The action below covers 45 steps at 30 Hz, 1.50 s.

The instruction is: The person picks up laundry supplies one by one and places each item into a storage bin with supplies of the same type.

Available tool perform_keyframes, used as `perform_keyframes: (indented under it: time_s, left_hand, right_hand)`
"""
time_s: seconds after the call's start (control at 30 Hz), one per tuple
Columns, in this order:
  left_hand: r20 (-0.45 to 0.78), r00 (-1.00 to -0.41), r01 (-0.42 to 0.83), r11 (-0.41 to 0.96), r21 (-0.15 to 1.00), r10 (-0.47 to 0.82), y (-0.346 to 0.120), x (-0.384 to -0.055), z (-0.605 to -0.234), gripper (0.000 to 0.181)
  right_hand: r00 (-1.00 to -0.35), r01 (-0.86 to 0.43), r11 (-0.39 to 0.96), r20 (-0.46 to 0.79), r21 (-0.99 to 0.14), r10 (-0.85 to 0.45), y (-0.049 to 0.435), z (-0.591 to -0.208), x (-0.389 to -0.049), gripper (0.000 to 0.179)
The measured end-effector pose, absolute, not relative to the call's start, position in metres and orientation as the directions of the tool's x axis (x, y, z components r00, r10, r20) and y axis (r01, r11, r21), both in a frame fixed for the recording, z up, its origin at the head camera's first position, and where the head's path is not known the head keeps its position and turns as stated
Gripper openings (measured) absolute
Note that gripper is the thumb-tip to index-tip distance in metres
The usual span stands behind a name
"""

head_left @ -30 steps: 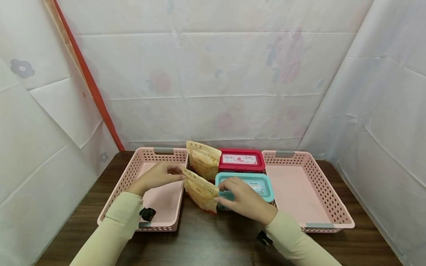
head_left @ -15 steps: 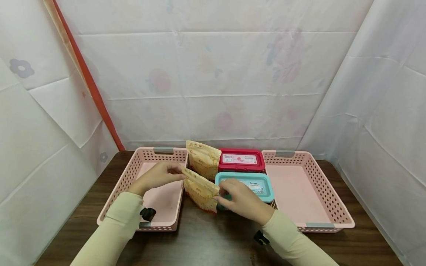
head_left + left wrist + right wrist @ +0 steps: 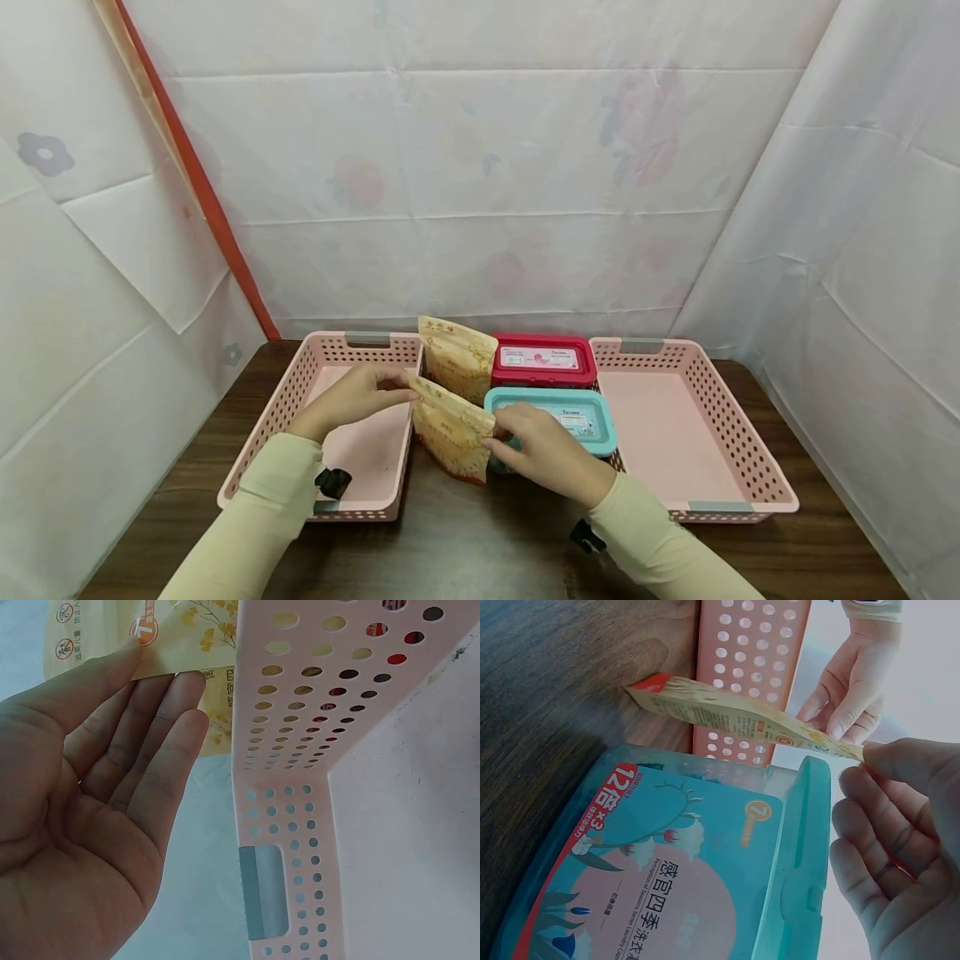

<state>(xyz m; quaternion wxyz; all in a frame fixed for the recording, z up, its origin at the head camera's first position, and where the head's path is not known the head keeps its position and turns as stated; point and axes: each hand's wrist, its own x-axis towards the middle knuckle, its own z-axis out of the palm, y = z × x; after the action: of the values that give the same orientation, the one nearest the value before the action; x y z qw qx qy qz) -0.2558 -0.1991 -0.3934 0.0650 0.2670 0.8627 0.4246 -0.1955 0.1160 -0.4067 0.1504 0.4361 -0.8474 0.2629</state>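
A yellow printed pouch [image 3: 450, 433] hangs upright between the two hands beside the left basket. My left hand [image 3: 352, 404] pinches its upper left corner between thumb and fingers, reaching over that basket. At the upper right corner, my right hand [image 3: 551, 454] pinches the edge, thumb against fingers in the right wrist view. Close to the right hand stands a teal-lidded laundry capsule box [image 3: 697, 855], partly covered by the hand in the head view. Behind the held pouch, a second yellow pouch [image 3: 459, 358] stands upright next to a red-lidded box [image 3: 540, 360].
A pink perforated basket [image 3: 367, 467] stands at the left, under the left forearm. Another pink basket [image 3: 667, 417] is at the right, past the boxes. The dark wooden table [image 3: 450, 558] shows in front. White patterned sheeting [image 3: 480, 167] surrounds the back and sides.
My right thumb and fingers have closed on the pouch's right corner, with that hand shifting slightly left. The held pouch's lower edge has swung slightly nearer. My left hand stays nearly still.
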Motion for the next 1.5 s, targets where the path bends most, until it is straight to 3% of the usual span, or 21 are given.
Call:
perform_keyframes:
  time_s: [0.37,0.93,1.5]
  left_hand:
    - [0.084,-0.872,0.369,0.535,0.760,0.483,-0.199,-0.254,-0.388,0.016]
    - [0.169,-0.867,0.399,0.449,0.799,0.469,-0.199,-0.248,-0.372,0.013]
    - [0.182,-0.914,0.320,0.370,0.872,0.363,-0.194,-0.235,-0.354,0.023]
  right_hand:
    - [-0.564,-0.825,0.468,0.514,-0.317,-0.646,0.117,-0.401,-0.196,0.024]
    - [-0.592,-0.806,0.445,0.552,-0.391,-0.587,0.117,-0.384,-0.190,0.019]
    - [-0.522,-0.852,0.373,0.636,-0.367,-0.569,0.117,-0.363,-0.185,0.021]
